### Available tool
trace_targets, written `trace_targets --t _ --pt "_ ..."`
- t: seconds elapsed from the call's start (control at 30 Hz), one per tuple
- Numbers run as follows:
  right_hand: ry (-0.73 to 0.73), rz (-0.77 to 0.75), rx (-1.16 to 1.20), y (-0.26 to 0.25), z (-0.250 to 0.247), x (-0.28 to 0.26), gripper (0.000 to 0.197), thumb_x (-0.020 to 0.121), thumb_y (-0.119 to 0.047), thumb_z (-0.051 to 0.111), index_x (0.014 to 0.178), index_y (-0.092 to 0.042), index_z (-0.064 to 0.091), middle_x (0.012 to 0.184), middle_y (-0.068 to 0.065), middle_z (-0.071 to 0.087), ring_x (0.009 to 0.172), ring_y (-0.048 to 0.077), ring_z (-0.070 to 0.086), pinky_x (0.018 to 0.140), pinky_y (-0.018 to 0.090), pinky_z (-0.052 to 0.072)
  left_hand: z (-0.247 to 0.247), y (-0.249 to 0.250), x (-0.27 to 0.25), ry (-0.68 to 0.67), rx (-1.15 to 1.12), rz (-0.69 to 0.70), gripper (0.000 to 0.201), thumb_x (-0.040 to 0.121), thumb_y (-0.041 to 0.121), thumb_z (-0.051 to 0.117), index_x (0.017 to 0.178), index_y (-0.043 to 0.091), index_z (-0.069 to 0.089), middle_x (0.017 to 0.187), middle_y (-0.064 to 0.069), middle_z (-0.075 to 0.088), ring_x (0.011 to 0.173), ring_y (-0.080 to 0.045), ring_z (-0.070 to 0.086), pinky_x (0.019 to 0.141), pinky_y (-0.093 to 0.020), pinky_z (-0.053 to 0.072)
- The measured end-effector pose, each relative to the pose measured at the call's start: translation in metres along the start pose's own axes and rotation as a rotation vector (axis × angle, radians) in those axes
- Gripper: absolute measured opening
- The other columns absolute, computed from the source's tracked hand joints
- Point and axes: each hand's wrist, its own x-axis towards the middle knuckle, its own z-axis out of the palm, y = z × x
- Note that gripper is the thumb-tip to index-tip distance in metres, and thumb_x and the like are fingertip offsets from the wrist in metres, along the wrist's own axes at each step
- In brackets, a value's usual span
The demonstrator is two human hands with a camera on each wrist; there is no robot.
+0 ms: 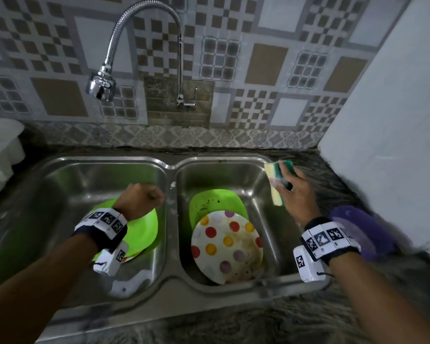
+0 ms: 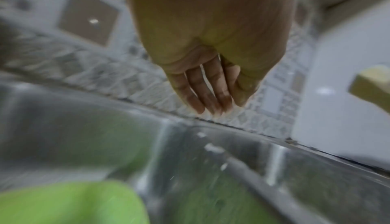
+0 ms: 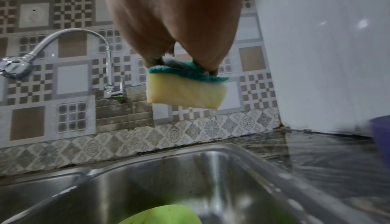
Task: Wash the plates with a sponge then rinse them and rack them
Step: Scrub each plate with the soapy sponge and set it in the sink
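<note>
My right hand grips a yellow sponge with a green scouring side above the right rim of the right basin; in the right wrist view the sponge hangs from the fingers. In that basin a white plate with coloured dots, soiled, leans on a green plate. My left hand hovers over the left basin with fingers curled into a fist, holding nothing. Below it lies another green plate, partly hidden by the wrist.
The steel double sink is set in a dark stone counter. A flexible chrome tap hangs over the left basin, not running. A white rack stands at far left, a purple bowl on the right counter, and a white wall close by.
</note>
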Motion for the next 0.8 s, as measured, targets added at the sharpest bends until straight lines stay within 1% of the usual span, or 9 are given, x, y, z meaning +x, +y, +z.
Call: trace_targets --t 0.07,0.17,0.33,0.43,0.5,0.57,0.63,0.7,0.8 --pt "0.044 0.024 -0.044 0.013 -0.021 0.001 0.049 0.088 -0.023 0.063 0.134 -0.016 0.05 0.143 0.011 0.038 0.126 0.02 0.043 0.101 0.02 0.034 0.003 0.03 0.014 -0.033 -0.075 0.118 0.013 0.077 0.022 0.072 0.074 0.033 0.066 0.062 0.032 0.061 0.063 0.015 0.057 0.063 0.003 0.036" --pt "0.117 0.055 -0.114 0.033 -0.054 0.001 0.05 0.087 -0.021 0.065 0.134 -0.016 0.051 0.139 0.014 0.042 0.122 0.022 0.047 0.093 0.01 0.029 0.028 0.069 0.038 -0.139 -0.262 0.167 0.03 0.076 0.015 0.075 0.072 0.04 0.06 0.066 0.044 0.058 0.065 0.019 0.058 0.067 0.0 0.044" --pt "0.2 0.167 -0.183 0.086 -0.105 -0.008 0.051 0.084 -0.022 0.067 0.132 -0.015 0.053 0.126 0.021 0.053 0.113 0.031 0.054 0.097 0.031 0.04 0.091 0.113 0.071 -0.25 -0.229 0.013 0.023 0.078 0.014 0.07 0.089 0.033 0.063 0.07 0.019 0.058 0.071 0.003 0.054 0.07 -0.015 0.042" --pt "0.194 0.257 -0.21 0.115 -0.126 -0.022 0.049 0.085 -0.017 0.066 0.132 -0.011 0.052 0.124 0.023 0.055 0.11 0.032 0.056 0.091 0.026 0.039 0.132 0.112 0.085 -0.303 -0.301 -0.053 0.022 0.079 0.008 0.07 0.091 0.025 0.064 0.085 0.008 0.059 0.082 -0.006 0.056 0.073 -0.013 0.041" --pt "0.152 0.31 -0.235 0.13 -0.135 -0.031 0.05 0.085 -0.015 0.066 0.133 -0.01 0.051 0.124 0.023 0.054 0.11 0.032 0.055 0.089 0.023 0.037 0.155 0.102 0.091 -0.324 -0.319 -0.114 0.019 0.079 0.002 0.07 0.092 0.015 0.065 0.104 -0.005 0.058 0.088 -0.001 0.056 0.074 -0.008 0.041" --pt "0.09 0.371 -0.262 0.141 -0.14 -0.036 0.052 0.085 -0.018 0.066 0.134 -0.011 0.05 0.126 0.021 0.054 0.111 0.03 0.055 0.088 0.021 0.036 0.174 0.089 0.092 -0.32 -0.275 -0.245 0.03 0.078 0.004 0.071 0.107 0.009 0.065 0.116 -0.011 0.059 0.092 -0.014 0.057 0.079 -0.022 0.044" --pt "0.015 0.399 -0.297 0.151 -0.143 -0.038 0.053 0.085 -0.019 0.067 0.134 -0.011 0.05 0.126 0.02 0.056 0.111 0.029 0.056 0.089 0.024 0.037 0.189 0.079 0.091 -0.332 -0.3 -0.39 0.037 0.079 0.003 0.07 0.115 0.007 0.063 0.114 -0.013 0.061 0.085 -0.024 0.058 0.074 -0.03 0.048" --pt "-0.047 0.395 -0.328 0.161 -0.141 -0.039 0.053 0.083 -0.02 0.069 0.132 -0.012 0.052 0.125 0.02 0.059 0.111 0.028 0.057 0.092 0.027 0.039 0.204 0.066 0.089 -0.345 -0.244 -0.438 0.036 0.079 0.005 0.069 0.115 0.008 0.063 0.122 -0.013 0.061 0.101 -0.029 0.061 0.087 -0.034 0.05" --pt "-0.135 0.402 -0.405 0.17 -0.135 -0.038 0.053 0.081 -0.02 0.069 0.132 -0.015 0.053 0.13 0.016 0.057 0.12 0.026 0.051 0.1 0.025 0.034 0.22 0.055 0.084 -0.4 -0.131 -0.377 0.035 0.08 0.001 0.066 0.114 0.004 0.064 0.137 -0.012 0.051 0.128 -0.028 0.046 0.109 -0.033 0.035"
